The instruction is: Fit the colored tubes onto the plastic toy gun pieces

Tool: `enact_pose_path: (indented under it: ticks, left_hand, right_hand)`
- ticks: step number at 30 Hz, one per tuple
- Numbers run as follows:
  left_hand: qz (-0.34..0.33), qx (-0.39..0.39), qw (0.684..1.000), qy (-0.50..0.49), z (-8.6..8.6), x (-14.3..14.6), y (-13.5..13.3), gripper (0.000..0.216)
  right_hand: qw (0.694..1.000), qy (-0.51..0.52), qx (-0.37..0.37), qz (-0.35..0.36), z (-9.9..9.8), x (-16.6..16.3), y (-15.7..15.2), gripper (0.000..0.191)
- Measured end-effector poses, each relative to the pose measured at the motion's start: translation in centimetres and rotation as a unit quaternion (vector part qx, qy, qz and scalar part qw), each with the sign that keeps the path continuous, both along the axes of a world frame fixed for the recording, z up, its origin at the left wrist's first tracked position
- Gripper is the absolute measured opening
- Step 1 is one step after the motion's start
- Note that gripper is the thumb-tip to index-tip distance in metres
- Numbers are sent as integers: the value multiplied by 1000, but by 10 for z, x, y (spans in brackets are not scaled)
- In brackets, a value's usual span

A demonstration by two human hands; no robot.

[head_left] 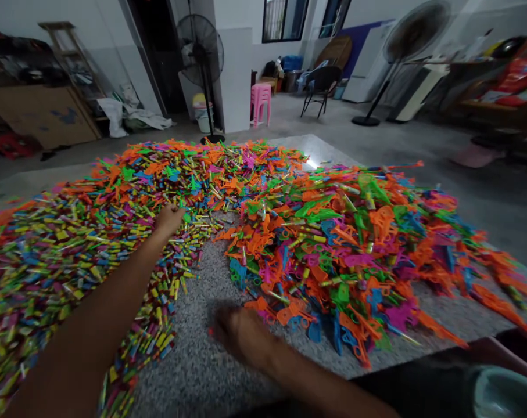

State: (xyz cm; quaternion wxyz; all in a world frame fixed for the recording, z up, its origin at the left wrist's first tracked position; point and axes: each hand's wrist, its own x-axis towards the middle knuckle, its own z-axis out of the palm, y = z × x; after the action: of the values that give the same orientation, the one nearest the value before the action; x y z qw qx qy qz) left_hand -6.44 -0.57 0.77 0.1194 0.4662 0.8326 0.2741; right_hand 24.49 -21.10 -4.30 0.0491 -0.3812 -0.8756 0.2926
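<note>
My left hand point(169, 220) reaches out over a wide heap of small tubes with coloured wrappers point(84, 255). Its fingers are closed at a green plastic piece point(186, 216), whose shape is too small to make out. Closer to me, my right hand point(239, 334) is curled just above the bare speckled stone tabletop point(189, 354), smeared by motion. A tiny red spot shows at its fingertips; what it belongs to is hidden. Beside that hand, on the right, lies a pile of toy guns point(315, 255) in orange, green, blue and pink plastic, some with tubes on them.
More orange and mixed plastic pieces point(158, 165) lie along the table's far side. Beyond stand two floor fans point(199, 52), stacked pink stools point(260, 103) and a black chair point(322, 87). A pale, round-rimmed container point(507, 392) is at the lower right corner.
</note>
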Motion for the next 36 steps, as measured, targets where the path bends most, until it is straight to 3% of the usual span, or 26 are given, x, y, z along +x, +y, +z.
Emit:
enact_pose_path:
  ticks: [2, 4, 6, 11, 15, 20, 23, 26, 29, 32, 36]
  left_hand:
    - [-8, 79, 982, -169, 3, -8, -40, 25]
    - [-23, 132, 930, -341, 5, -12, -89, 29]
    - [-37, 138, 889, -436, 7, -13, -140, 34]
    - [25, 143, 892, -427, 7, -8, -247, 47]
    - [43, 165, 893, -418, 11, -1, -296, 53]
    - [65, 161, 888, -426, 23, 13, -328, 52]
    - [18, 171, 895, -412, 30, 27, -335, 43]
    - [-35, 179, 885, -428, 38, 44, -336, 35]
    - [-71, 154, 881, -443, 44, 60, -336, 35]
    - [-75, 133, 888, -433, 47, 71, -336, 37]
    - [-75, 169, 874, -449, 51, 81, -339, 38]
  right_hand:
    - [1000, -2, 22, -19, 16, -24, 40, 24]
    - [998, -14, 39, -53, 28, -54, 78, 30]
    - [995, -40, 29, -91, 34, -85, 107, 35]
    - [985, -107, 11, -132, 30, -134, 128, 53]
    - [985, -110, 8, -135, 32, -136, 119, 46]
    - [988, -60, 17, -144, 56, -111, 88, 31]
    - [987, 118, -72, -81, 73, -93, 54, 27]
    - [914, 338, -225, 16, 90, -79, 19, 24]
    - [859, 410, -303, 49, 106, -70, -5, 24]
    - [837, 429, -336, 48, 114, -63, -12, 23]
    - [833, 433, -343, 13, 112, -55, -13, 21]
